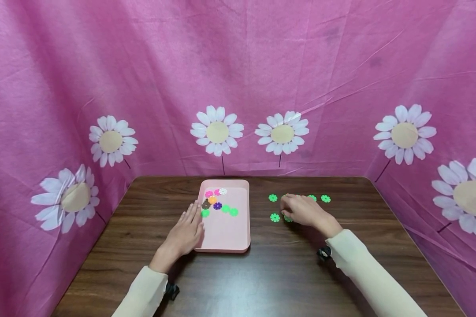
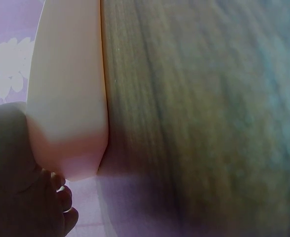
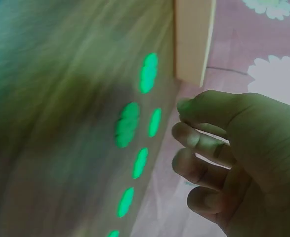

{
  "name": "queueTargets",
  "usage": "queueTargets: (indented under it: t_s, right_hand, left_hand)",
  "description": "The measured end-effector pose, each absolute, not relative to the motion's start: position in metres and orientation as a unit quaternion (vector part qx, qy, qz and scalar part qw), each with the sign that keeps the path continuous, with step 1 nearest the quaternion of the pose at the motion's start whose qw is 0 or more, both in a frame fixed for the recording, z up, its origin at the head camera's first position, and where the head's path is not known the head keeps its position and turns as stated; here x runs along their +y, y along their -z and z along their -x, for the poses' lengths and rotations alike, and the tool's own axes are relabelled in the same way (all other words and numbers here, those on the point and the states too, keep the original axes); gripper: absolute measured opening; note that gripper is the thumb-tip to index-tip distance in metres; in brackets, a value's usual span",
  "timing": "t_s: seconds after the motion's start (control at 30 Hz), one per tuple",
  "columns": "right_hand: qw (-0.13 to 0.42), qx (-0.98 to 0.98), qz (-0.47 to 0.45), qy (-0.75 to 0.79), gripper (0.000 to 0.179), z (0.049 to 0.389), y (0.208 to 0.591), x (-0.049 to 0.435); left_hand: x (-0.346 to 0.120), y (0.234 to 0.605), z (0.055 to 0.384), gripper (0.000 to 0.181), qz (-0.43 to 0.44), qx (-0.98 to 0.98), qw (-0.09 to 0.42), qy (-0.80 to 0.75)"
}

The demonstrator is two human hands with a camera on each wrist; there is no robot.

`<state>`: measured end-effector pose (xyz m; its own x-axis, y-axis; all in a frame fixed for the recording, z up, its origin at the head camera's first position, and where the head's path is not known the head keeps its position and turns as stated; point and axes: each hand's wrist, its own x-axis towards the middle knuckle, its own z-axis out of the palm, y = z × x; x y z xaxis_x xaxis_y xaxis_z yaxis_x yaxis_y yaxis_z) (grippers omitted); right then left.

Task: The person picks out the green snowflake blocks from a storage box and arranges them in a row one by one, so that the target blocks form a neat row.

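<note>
My left hand point(image 1: 184, 231) rests along the left rim of a pink tray point(image 1: 222, 237), fingers straight. In the left wrist view the tray's side wall point(image 2: 70, 89) stands beside that hand. Notched flower-shaped plastic discs lie in the tray's upper half: a purple disc point(image 1: 217, 206), an orange disc point(image 1: 212, 200), a brown disc point(image 1: 206, 204), a white disc point(image 1: 223, 191), plus pink and green ones. Over green discs right of the tray hovers my right hand point(image 1: 305, 210), partly covering some. In the right wrist view its fingers point(image 3: 199, 168) are loosely bent, with nothing visible between them and the thumb.
Green discs lie in two rows on the brown wooden table point(image 1: 277, 277), including a far-right disc point(image 1: 325, 199) and a nearer disc point(image 1: 275, 218). A pink curtain point(image 1: 246, 79) with white flowers hangs behind the table and at both sides.
</note>
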<state>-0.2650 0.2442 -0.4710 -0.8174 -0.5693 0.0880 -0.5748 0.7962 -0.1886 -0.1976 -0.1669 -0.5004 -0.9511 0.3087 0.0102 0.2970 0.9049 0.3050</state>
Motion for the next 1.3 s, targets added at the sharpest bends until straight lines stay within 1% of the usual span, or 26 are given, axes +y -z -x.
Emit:
queueTargets:
  t_s: [0.1,0.33,0.6,0.7,0.9,1.07,1.17,1.3]
  right_hand:
    - [0.024,-0.945,-0.307,-0.108,0.014,0.268,0.463,0.232]
    - [0.052,-0.938,-0.331,-0.085,0.017,0.278,0.447,0.199]
    - [0.059,-0.929,-0.356,-0.083,0.012,0.29,0.439,0.16]
    - [0.055,-0.927,-0.363,-0.076,0.012,0.295,0.437,0.147]
    - [0.019,-0.928,-0.364,-0.083,0.013,0.301,0.432,0.121]
    - [-0.003,-0.928,-0.363,-0.081,0.015,0.307,0.437,0.101]
    - [-0.004,-0.925,-0.371,-0.076,0.016,0.311,0.442,0.089]
    - [0.009,-0.919,-0.39,-0.063,0.016,0.316,0.447,0.075]
  left_hand:
    - [-0.167,0.501,0.197,0.063,-0.154,0.976,0.019,-0.154]
    - [-0.167,0.501,0.197,0.063,-0.153,0.976,0.021,-0.154]
    - [-0.167,0.501,0.197,0.064,-0.15,0.976,0.023,-0.154]
    - [-0.167,0.501,0.198,0.064,-0.149,0.977,0.024,-0.153]
    - [-0.167,0.502,0.198,0.064,-0.15,0.977,0.023,-0.15]
    - [-0.166,0.503,0.199,0.063,-0.151,0.977,0.017,-0.15]
    - [-0.167,0.503,0.199,0.064,-0.151,0.977,0.02,-0.148]
    - [-0.166,0.503,0.199,0.064,-0.151,0.977,0.019,-0.149]
